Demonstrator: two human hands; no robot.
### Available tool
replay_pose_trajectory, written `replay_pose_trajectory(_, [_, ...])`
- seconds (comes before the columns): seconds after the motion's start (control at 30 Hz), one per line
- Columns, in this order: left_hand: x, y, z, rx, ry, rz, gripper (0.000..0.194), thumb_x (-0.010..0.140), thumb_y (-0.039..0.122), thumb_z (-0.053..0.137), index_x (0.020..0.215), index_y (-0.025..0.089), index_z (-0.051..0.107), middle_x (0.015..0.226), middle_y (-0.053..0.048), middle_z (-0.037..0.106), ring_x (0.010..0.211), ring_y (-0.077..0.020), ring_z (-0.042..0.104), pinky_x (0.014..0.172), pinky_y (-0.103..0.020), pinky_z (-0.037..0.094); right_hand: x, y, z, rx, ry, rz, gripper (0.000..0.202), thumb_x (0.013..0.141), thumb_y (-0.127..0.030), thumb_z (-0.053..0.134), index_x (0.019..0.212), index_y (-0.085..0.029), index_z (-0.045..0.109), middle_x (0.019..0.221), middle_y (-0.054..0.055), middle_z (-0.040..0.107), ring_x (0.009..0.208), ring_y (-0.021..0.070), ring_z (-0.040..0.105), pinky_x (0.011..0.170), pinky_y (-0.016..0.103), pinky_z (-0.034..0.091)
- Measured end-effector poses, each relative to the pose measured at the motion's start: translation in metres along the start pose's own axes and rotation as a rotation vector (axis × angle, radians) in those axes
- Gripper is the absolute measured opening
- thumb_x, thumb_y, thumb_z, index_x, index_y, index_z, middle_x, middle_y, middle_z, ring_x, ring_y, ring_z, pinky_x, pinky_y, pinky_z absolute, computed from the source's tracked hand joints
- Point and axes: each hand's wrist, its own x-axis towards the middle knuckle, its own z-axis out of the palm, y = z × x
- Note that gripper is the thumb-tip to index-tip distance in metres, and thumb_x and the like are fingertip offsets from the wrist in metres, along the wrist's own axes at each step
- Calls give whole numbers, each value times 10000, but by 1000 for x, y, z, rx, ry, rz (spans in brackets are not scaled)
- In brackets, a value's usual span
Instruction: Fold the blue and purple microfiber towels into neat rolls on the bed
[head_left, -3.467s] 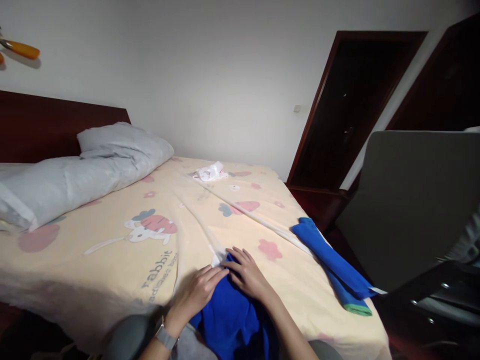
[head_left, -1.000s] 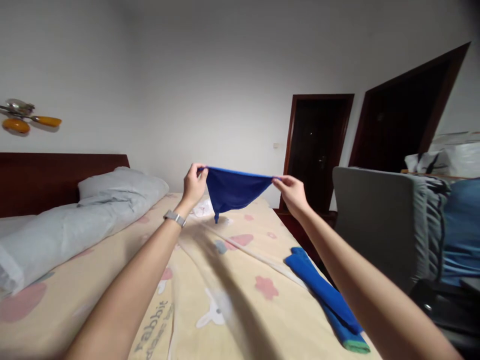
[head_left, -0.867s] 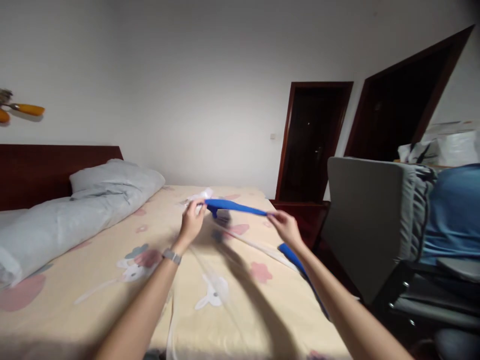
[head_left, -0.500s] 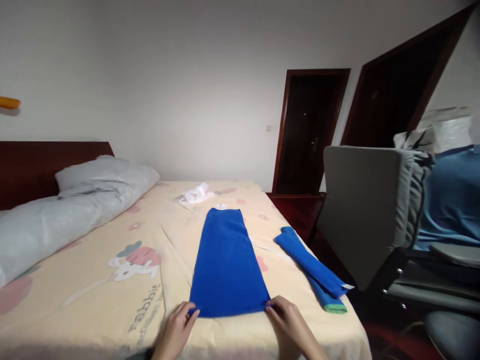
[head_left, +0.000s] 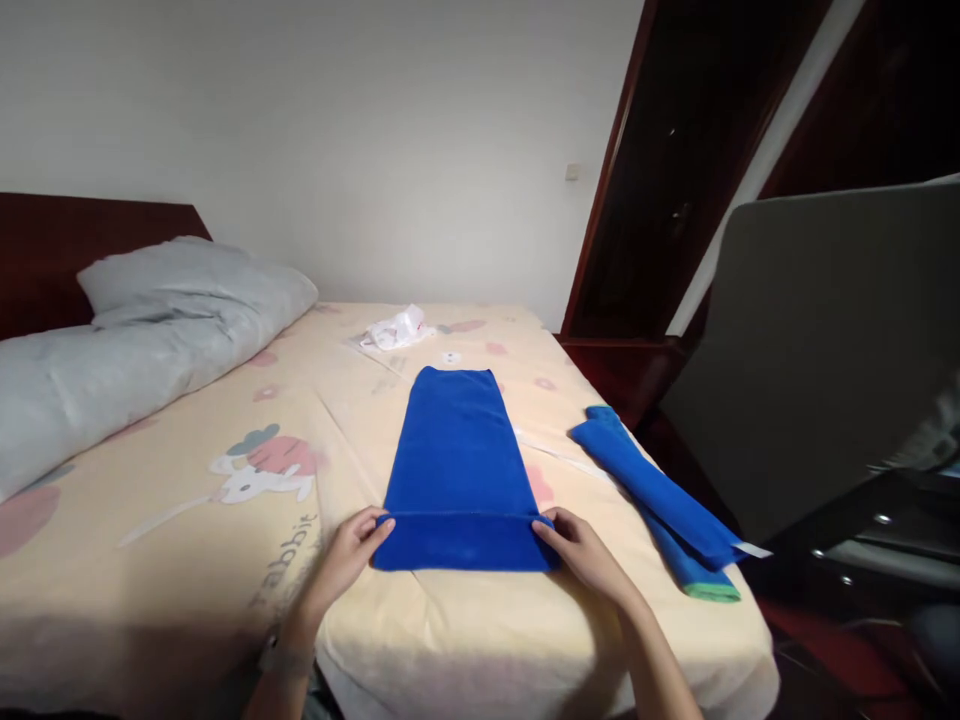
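A long blue cloth lies flat on the bed, its near end turned back over itself in a wide band. My left hand pinches the left corner of that folded edge between thumb and fingers. At the right corner of the same edge, my right hand holds the cloth in a pinch. To the right, two narrow folded blue cloths lie across each other near the bed's side; the lower one has a green end and the upper one a white tag.
The bed sheet is cream with rabbit prints. A grey quilt is heaped at the left by the dark headboard. A crumpled white plastic bag rests farther back. A dark grey panel stands right of the bed.
Both hands have lifted the near edge of the blue cloth and brought it away from me, folding it over. The view has tilted down and shifted.
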Motion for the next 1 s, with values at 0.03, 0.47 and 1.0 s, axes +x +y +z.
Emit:
replay_pose_trajectory(0.03, [-2,-7,6,13,8,-20,396,842,560,616,903,170,644,771,-19,647,726,-174,610,670,-253,463,-1,7,4,-3,8,24,382,892,-559,579,861,-179,605,794,20,623,774,191,581,710,291,456])
replay_pose_trajectory(0.47, [-17,-18,2,360,-125,-141,464,893,574,484,637,227,312,627,44,300,601,-143,354,578,-282,308,-12,20,-5,-27,-146,307,444,884,-614,569,771,-186,600,682,-7,575,618,142,510,571,251,379])
replay_pose_trajectory(1.0, [-31,-3,4,600,-95,-45,334,831,487,587,663,210,504,524,73,332,486,-100,332,502,-239,257,-31,4,-8,-362,-75,308,381,822,-582,625,707,-218,626,705,43,701,678,225,638,610,297,420])
